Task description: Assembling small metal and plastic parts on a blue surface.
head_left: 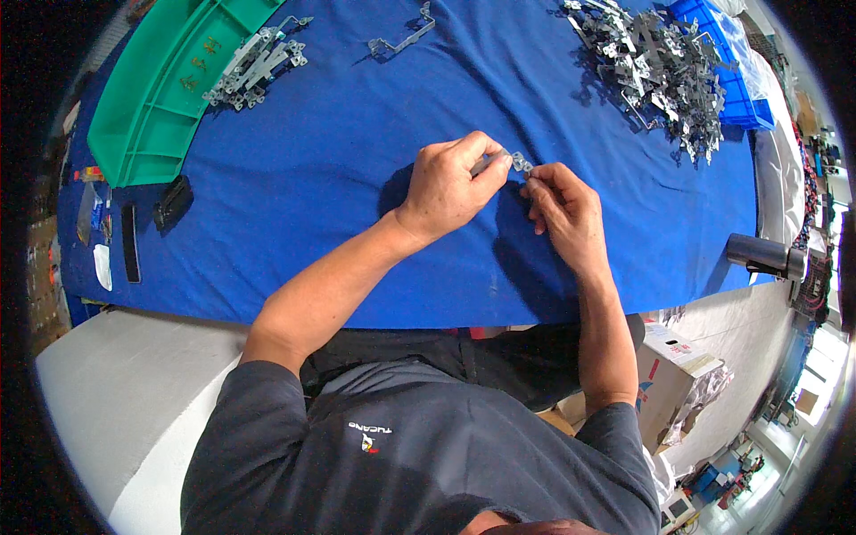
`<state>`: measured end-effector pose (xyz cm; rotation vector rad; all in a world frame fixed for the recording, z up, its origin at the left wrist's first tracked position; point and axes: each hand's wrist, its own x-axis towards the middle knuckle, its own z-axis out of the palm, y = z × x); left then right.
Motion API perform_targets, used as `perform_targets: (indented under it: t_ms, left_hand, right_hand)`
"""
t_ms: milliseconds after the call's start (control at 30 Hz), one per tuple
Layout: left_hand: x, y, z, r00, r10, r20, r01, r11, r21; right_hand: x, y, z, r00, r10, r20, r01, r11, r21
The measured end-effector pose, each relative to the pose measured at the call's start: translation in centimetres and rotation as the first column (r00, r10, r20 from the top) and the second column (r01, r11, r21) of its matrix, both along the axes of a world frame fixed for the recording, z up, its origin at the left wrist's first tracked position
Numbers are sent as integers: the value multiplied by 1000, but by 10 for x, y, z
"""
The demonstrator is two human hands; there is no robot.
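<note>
Over the middle of the blue cloth, both my hands are closed on one small metal bracket. My left hand pinches its left end between thumb and fingers, hiding that part. The fingertips of my right hand grip its lower right end. Only the short piece with holes between the two hands shows. A single bent metal bracket lies on the cloth beyond my hands. A small pile of similar brackets is at the far left, and a large heap of metal brackets spreads at the far right.
A green plastic bin stands at the left, with a black object and a dark flat strip nearer me. A blue crate sits behind the heap. A dark cylinder is at the right table edge; a cardboard box stands below.
</note>
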<state>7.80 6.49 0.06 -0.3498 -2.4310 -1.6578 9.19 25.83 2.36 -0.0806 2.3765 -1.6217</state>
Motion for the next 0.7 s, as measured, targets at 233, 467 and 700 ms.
perform_targets:
  t_ms: [233, 467, 700]
  left_hand:
    - [0, 2, 0, 996, -11, -92, 8, 999, -35]
    - [0, 3, -6, 979, -43, -198, 25, 996, -91]
    - [0, 2, -2, 996, -5, -91, 3, 1000, -18]
  right_hand:
    - [1, -5, -1, 997, -56, -54, 52, 995, -81]
    - [-1, -2, -8, 998, -37, -49, 31, 991, -128]
    - [-3, 2, 4, 992, -95, -87, 95, 995, -2]
